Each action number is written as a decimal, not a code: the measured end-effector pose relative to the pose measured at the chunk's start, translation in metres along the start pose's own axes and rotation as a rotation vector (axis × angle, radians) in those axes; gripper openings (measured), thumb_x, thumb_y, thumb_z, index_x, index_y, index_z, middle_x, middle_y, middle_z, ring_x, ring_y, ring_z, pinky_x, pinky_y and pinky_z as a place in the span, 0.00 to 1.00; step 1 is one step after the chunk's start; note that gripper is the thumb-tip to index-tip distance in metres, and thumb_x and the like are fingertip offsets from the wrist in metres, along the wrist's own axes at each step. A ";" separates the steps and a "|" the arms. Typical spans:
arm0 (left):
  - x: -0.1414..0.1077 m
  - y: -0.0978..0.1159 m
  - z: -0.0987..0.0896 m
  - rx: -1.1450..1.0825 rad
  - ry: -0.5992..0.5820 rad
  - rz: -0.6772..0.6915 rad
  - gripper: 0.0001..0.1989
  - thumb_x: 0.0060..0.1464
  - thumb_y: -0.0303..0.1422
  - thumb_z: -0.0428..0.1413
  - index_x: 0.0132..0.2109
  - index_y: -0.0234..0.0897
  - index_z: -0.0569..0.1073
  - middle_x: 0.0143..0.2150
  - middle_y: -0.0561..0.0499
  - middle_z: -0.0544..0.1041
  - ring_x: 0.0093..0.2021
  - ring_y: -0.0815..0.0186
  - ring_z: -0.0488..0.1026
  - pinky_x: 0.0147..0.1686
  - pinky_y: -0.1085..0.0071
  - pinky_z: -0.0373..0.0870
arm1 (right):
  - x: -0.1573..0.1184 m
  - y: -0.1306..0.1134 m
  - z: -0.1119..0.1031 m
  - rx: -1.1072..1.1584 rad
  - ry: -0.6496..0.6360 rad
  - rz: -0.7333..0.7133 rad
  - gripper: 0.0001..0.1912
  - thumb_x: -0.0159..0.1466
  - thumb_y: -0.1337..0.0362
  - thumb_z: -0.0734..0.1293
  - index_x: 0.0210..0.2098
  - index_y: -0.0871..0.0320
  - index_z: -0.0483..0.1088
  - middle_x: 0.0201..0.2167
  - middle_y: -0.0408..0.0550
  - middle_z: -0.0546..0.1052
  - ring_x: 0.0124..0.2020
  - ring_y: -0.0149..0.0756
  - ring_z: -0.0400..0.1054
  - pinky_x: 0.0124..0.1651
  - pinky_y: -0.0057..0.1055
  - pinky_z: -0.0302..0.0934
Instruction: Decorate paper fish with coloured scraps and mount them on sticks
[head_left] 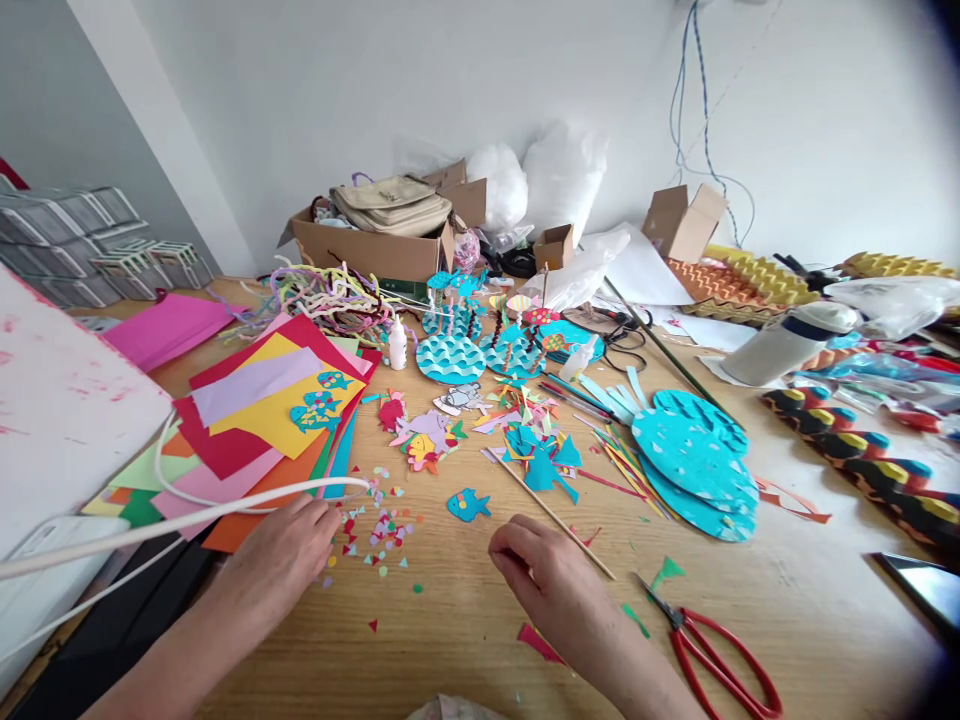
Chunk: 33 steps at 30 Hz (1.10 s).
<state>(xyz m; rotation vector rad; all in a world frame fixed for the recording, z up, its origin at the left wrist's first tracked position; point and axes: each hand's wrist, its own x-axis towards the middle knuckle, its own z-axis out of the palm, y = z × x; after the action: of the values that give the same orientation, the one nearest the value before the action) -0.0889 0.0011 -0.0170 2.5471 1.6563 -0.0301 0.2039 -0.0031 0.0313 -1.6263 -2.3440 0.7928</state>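
My left hand [289, 545] is at the left edge of a scatter of tiny coloured paper circles and triangles [384, 530]. Its fingers are bent down and together; whatever is at their tips is hidden. My right hand [544, 570] rests on the table with curled fingers, and nothing shows between them. A blue paper fish [467, 504] with small coloured spots lies flat between my hands. Beside my right hand runs a thin wooden stick [559, 518]. Red-handled scissors [694, 635] lie farther right. Several more paper fish [420, 435] are grouped beyond the blue one.
Coloured paper sheets [262, 400] are stacked at left, under a white cable [247, 500]. Glue bottles [397, 343] stand by blue wavy discs [450, 360]. Paper scraps [544, 465] and blue painted ovals [697, 460] lie right of centre. A tumbler [787, 340] lies tilted at right.
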 end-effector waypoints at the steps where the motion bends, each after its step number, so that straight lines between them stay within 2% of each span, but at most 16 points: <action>1: 0.000 0.000 0.001 0.005 0.002 0.008 0.13 0.50 0.24 0.46 0.40 0.38 0.72 0.41 0.46 0.75 0.45 0.60 0.69 0.48 0.62 0.61 | 0.000 0.000 0.000 -0.004 -0.002 0.002 0.10 0.60 0.70 0.56 0.28 0.57 0.68 0.29 0.44 0.71 0.31 0.30 0.65 0.34 0.24 0.55; 12: -0.005 -0.003 0.009 0.005 0.036 -0.012 0.14 0.53 0.26 0.44 0.41 0.40 0.72 0.40 0.47 0.75 0.45 0.60 0.69 0.48 0.62 0.61 | 0.002 0.003 0.005 0.000 -0.011 0.002 0.10 0.60 0.71 0.57 0.28 0.57 0.68 0.29 0.44 0.71 0.31 0.30 0.64 0.33 0.24 0.54; 20: -0.002 0.000 -0.008 0.014 0.036 -0.011 0.13 0.53 0.25 0.43 0.37 0.38 0.72 0.38 0.48 0.75 0.40 0.61 0.70 0.41 0.64 0.67 | 0.002 0.003 0.005 -0.001 -0.049 0.018 0.10 0.60 0.72 0.57 0.28 0.58 0.68 0.29 0.45 0.71 0.31 0.30 0.64 0.33 0.24 0.54; 26: -0.002 -0.003 -0.001 -0.011 0.064 -0.011 0.18 0.49 0.19 0.41 0.39 0.38 0.70 0.38 0.48 0.72 0.40 0.63 0.70 0.39 0.67 0.68 | 0.003 0.004 0.008 0.000 -0.049 0.017 0.10 0.60 0.71 0.57 0.28 0.58 0.67 0.29 0.44 0.71 0.31 0.30 0.64 0.33 0.24 0.53; 33: -0.006 -0.007 0.005 -0.064 0.137 0.003 0.12 0.54 0.27 0.45 0.42 0.40 0.70 0.41 0.48 0.73 0.42 0.62 0.69 0.43 0.66 0.67 | 0.002 0.006 0.010 -0.005 -0.058 -0.001 0.10 0.60 0.71 0.57 0.28 0.58 0.67 0.29 0.45 0.71 0.31 0.31 0.64 0.33 0.24 0.53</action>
<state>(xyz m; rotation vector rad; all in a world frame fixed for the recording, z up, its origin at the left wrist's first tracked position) -0.0979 -0.0022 -0.0224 2.5556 1.6707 0.1980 0.2036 -0.0025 0.0200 -1.6249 -2.3872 0.8454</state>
